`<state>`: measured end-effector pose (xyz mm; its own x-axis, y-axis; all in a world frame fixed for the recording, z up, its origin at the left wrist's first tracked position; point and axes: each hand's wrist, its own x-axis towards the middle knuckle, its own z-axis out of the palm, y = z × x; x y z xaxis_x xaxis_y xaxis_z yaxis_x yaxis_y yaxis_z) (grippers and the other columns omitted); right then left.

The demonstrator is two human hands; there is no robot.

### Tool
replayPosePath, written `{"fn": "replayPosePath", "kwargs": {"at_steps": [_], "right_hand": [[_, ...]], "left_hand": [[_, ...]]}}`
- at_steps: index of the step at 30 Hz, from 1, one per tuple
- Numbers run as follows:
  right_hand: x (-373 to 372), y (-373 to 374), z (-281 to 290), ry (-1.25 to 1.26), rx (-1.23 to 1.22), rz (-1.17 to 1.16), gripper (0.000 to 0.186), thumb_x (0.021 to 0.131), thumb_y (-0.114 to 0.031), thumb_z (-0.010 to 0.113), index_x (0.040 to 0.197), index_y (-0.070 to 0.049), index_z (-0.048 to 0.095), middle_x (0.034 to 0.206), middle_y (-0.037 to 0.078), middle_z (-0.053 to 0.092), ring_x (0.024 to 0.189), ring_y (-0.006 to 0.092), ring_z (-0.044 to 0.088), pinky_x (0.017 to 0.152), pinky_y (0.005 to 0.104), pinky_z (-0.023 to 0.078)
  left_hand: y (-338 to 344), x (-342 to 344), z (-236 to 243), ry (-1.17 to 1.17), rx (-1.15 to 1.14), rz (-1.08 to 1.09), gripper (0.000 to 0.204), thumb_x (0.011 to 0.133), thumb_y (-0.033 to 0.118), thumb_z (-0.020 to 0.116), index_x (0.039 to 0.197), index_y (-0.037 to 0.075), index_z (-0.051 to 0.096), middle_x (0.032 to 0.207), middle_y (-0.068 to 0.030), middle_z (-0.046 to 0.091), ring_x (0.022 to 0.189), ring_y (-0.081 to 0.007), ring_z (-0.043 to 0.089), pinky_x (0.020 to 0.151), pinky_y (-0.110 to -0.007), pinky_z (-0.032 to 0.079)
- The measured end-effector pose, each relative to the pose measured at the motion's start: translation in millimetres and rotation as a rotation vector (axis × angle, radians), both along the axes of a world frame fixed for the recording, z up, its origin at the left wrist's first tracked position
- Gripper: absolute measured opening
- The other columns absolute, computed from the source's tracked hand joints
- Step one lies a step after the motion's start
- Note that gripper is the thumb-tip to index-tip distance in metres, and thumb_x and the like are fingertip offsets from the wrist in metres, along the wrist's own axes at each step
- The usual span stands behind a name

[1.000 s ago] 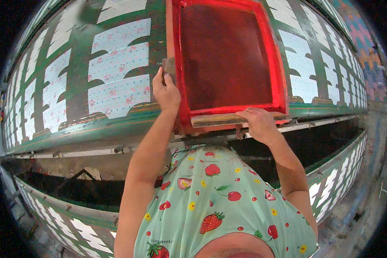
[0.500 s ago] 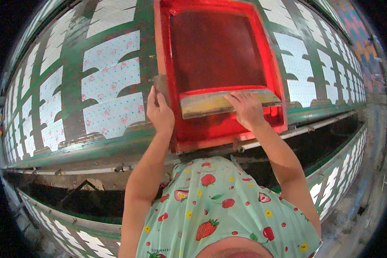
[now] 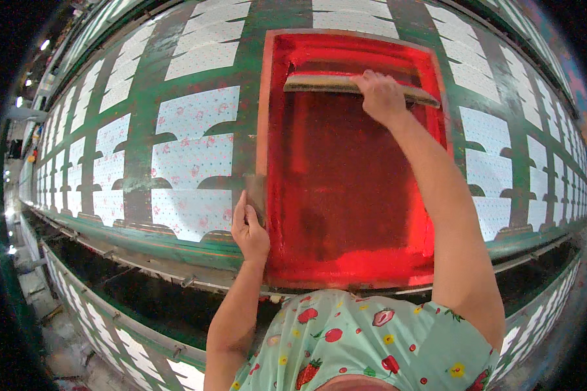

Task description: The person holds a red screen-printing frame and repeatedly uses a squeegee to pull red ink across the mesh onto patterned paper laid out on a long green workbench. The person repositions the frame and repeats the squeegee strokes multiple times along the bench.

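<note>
A long squeegee (image 3: 323, 84) lies across the far end inside a red-stained screen frame (image 3: 263, 146); bright red ink (image 3: 372, 262) coats the near end. The right hand (image 3: 383, 98) is closed around the squeegee. The left hand (image 3: 250, 236), half curled, touches a grey block (image 3: 257, 194) on the frame's left side; whether it grips is unclear.

Over the dark-red rectangular mesh (image 3: 352, 173), a hand could pass left of the bare right forearm (image 3: 453, 189), which crosses the right side. A long tan bar (image 3: 323, 83) nearly spans the red-coated frame (image 3: 263, 124) near its far end; the bare left hand (image 3: 252, 240) obstructs its left edge.
</note>
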<state>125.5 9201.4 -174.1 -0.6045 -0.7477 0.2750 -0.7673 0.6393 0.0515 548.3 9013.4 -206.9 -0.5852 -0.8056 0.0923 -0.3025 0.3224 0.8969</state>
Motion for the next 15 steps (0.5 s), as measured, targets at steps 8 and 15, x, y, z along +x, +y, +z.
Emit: {"fn": "replayPosePath", "kwargs": {"at_steps": [8,15], "right_hand": [[-106,-31,23,-0.162,0.026,-0.04,0.047,0.096,-0.01,0.063,0.139,-0.019,0.077,0.13,0.014,0.08,0.125,0.0373,0.075,0.105,0.0557,0.062],[-114,-28,38,-0.188,0.119,-0.02,0.049,0.09,-0.009,0.064,0.136,-0.015,0.079,0.129,0.018,0.08,0.123,0.0403,0.075,0.107,0.0562,0.06]], "left_hand": [[1,1,-3,-0.02,-0.02,0.027,0.038,0.116,0.007,0.056,0.15,-0.005,0.068,0.14,-0.0197,0.076,0.128,-0.0267,0.071,0.113,-0.039,0.053],[1,1,-2,-0.032,-0.014,0.026,0.037,0.117,0.008,0.054,0.148,-0.005,0.069,0.14,-0.0205,0.076,0.129,-0.0281,0.071,0.114,-0.04,0.053]]}}
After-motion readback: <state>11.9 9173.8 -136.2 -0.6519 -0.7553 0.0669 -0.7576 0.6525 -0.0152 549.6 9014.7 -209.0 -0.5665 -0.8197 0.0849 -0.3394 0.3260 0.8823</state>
